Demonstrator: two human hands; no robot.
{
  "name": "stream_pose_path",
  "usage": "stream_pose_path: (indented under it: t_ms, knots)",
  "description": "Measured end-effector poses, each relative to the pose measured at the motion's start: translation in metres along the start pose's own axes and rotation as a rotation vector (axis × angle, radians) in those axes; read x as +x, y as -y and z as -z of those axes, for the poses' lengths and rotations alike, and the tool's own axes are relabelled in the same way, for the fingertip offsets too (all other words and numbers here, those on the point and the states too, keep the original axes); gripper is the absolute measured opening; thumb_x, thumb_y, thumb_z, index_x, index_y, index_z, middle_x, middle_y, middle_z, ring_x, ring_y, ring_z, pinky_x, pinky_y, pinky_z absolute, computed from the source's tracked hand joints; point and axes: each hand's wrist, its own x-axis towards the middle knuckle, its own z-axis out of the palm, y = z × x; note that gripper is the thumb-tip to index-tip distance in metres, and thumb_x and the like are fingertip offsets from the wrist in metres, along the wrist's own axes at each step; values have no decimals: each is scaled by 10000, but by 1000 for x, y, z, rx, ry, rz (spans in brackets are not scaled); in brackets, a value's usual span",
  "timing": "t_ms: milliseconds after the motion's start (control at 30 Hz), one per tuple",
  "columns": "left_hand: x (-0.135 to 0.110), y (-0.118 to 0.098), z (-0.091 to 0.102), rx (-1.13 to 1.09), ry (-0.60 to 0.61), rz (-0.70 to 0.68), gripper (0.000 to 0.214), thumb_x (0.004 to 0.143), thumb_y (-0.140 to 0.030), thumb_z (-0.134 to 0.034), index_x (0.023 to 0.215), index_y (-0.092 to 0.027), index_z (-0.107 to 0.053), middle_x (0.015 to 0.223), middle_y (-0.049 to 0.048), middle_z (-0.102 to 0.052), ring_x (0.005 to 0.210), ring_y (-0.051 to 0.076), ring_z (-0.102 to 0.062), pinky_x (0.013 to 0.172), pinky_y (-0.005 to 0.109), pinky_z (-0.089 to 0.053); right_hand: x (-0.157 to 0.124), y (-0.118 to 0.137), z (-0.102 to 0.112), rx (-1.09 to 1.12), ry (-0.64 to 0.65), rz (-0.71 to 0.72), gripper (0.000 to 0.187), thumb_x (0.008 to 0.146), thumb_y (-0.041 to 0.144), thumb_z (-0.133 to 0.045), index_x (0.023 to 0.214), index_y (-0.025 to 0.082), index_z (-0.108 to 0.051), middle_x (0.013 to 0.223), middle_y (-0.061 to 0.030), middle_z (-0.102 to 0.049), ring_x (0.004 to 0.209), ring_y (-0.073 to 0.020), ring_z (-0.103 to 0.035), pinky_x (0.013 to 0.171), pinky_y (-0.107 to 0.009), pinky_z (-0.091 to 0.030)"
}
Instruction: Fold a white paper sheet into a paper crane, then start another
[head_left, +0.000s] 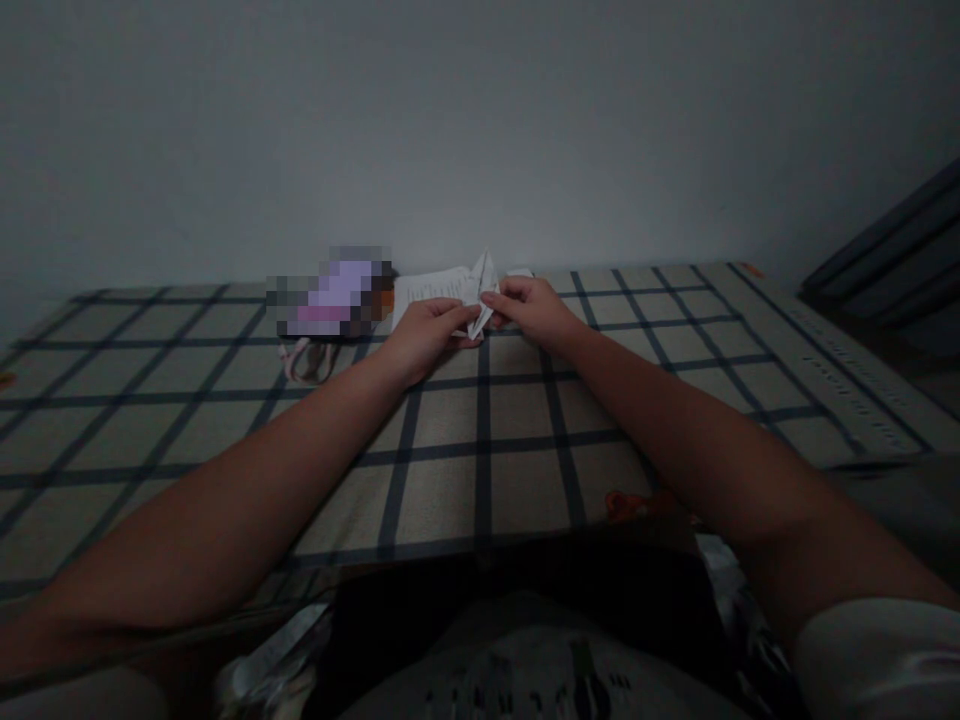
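Between my two hands is a small folded piece of white paper point(483, 284), with pointed ends at top and bottom and creases down its middle. My left hand point(433, 330) pinches its left side, thumb on top and fingers underneath. On the other side, my right hand point(531, 305) grips the right edge between thumb and fingers. Behind my left hand lies a white sheet with printed lines point(429, 287), partly covered by that hand. A small pale item point(519, 272) shows just behind my right hand; its kind is unclear.
A checked cloth point(517, 410) covers the table, which meets a plain wall point(480, 130) at the back. Left of the printed sheet stands a blurred-out purple-screened object point(334, 295), with a pinkish strap loop point(307, 362) before it. Dark slatted furniture point(892, 250) is at far right.
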Motion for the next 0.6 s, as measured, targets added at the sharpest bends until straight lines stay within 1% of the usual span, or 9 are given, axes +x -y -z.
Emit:
stream_pose_path:
  t_ms: [133, 267, 433, 533, 600]
  knots:
    - [-1, 0, 0, -15, 34, 42, 299, 663, -393, -880, 719, -136, -738, 792, 72, -721, 731, 132, -659, 719, 244, -573, -1, 5, 1, -42, -42, -20, 361, 909, 441, -681, 697, 178, -554, 608, 25, -601, 582, -91, -558, 588, -220, -444]
    - [-1, 2, 1, -10, 52, 18, 331, 636, -421, -903, 728, -141, -752, 794, 61, -721, 725, 122, -650, 740, 244, -575, -1, 6, 2, -60, -53, -31, 346, 923, 424, -667, 709, 177, -556, 606, 26, -592, 580, -95, -556, 598, -226, -442]
    - [-1, 0, 0, -24, 56, 19, 347, 609, -420, -918, 738, -134, -769, 800, 55, -718, 737, 118, -644, 724, 225, -569, -1, 4, 1, -49, -62, -37, 329, 934, 382, -659, 702, 172, -555, 599, 27, -585, 575, -90, -553, 591, -216, -430]
    - [-1, -2, 0, -35, 39, 25, 350, 577, -405, -930, 700, -132, -751, 757, 42, -700, 713, 112, -633, 718, 227, -568, -1, 3, 1, -8, -43, -34, 313, 937, 367, -657, 714, 170, -559, 592, 35, -580, 558, -78, -531, 580, -208, -422]
    - [-1, -1, 0, -30, 35, 19, 343, 581, -400, -927, 693, -133, -745, 734, 34, -692, 691, 104, -624, 701, 218, -559, -1, 2, 1, 36, 0, -36, 279, 934, 365, -663, 756, 162, -593, 611, 34, -589, 562, -76, -531, 585, -207, -435]
